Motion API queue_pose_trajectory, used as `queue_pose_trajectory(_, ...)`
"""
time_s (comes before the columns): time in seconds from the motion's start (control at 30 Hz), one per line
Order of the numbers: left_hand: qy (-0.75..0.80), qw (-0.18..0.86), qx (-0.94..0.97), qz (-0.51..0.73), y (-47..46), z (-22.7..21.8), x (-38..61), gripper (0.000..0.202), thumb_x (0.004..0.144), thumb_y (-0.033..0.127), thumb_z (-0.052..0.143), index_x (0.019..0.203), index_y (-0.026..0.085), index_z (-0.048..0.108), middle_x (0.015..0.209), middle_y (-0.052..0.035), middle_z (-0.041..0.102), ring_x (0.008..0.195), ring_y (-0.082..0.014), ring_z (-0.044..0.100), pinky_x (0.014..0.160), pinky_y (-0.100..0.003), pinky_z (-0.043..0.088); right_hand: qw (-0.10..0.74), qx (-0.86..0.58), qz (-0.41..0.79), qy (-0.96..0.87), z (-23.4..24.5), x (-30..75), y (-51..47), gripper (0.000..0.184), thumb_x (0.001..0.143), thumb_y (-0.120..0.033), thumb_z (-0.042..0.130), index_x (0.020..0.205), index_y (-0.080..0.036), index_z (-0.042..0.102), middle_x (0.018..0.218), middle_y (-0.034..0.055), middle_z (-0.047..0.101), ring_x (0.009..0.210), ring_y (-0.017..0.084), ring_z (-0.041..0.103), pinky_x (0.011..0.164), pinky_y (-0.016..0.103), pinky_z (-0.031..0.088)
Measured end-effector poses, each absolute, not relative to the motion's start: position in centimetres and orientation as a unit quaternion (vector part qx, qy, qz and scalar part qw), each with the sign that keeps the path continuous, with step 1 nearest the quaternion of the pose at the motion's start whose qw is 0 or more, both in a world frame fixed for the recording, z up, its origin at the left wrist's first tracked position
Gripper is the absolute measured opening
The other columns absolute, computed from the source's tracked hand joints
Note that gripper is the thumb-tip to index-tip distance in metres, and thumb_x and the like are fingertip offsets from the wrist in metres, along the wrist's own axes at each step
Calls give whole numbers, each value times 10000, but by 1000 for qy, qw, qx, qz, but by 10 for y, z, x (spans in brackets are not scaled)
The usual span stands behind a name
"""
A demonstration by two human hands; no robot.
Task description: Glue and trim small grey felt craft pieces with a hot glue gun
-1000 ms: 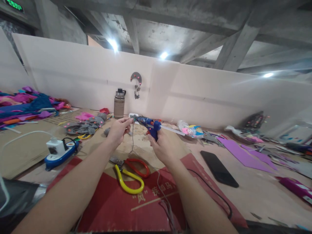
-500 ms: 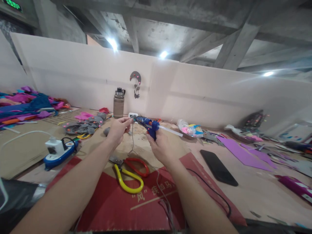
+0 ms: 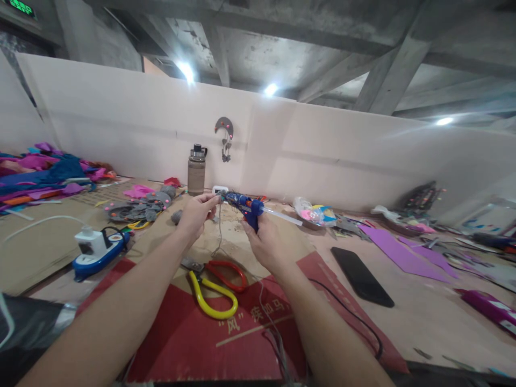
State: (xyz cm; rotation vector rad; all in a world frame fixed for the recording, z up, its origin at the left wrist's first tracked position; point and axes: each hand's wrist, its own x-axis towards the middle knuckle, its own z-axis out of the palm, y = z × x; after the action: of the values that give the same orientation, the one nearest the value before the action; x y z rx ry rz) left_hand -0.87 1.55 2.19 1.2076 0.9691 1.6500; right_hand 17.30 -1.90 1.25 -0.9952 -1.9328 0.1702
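Evidently both of the person's hands are busy above the middle of the cluttered table. The left hand (image 3: 197, 215) has its thumb and forefinger pinched together on the upper end of a thin grey cord (image 3: 220, 226), which hangs down towards the brown surface below. The right hand (image 3: 264, 242) is wrapped around the handle of a blue glue gun (image 3: 253, 214), its fingers mostly hidden behind the grip. The gun's nozzle, matted with dark strands, points left and sits right beside the left fingertips; whether it touches the cord cannot be told. A translucent glue stick (image 3: 282, 216) juts from the gun's back end. Nearer the person, metal cutters with one yellow and one red looped handle (image 3: 217, 307) lie partly over a red printed sheet (image 3: 181, 349). Right of the right forearm rests a black rectangular phone (image 3: 362, 277). Behind the hands stands a greyish see-through bottle (image 3: 196, 174).
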Motion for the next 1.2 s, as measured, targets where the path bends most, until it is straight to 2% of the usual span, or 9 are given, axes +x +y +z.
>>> queue_pose_trajectory(1.2, 373, 426, 471, 677, 16, 22, -10, 289, 577, 358, 746, 693, 122, 625, 523, 32, 478, 446, -46, 383, 404, -176, 259, 457, -420, 92, -779, 12, 173, -20, 300, 863, -298, 409, 1110, -152, 498, 970, 122, 629, 869, 233, 589, 753, 344, 450)
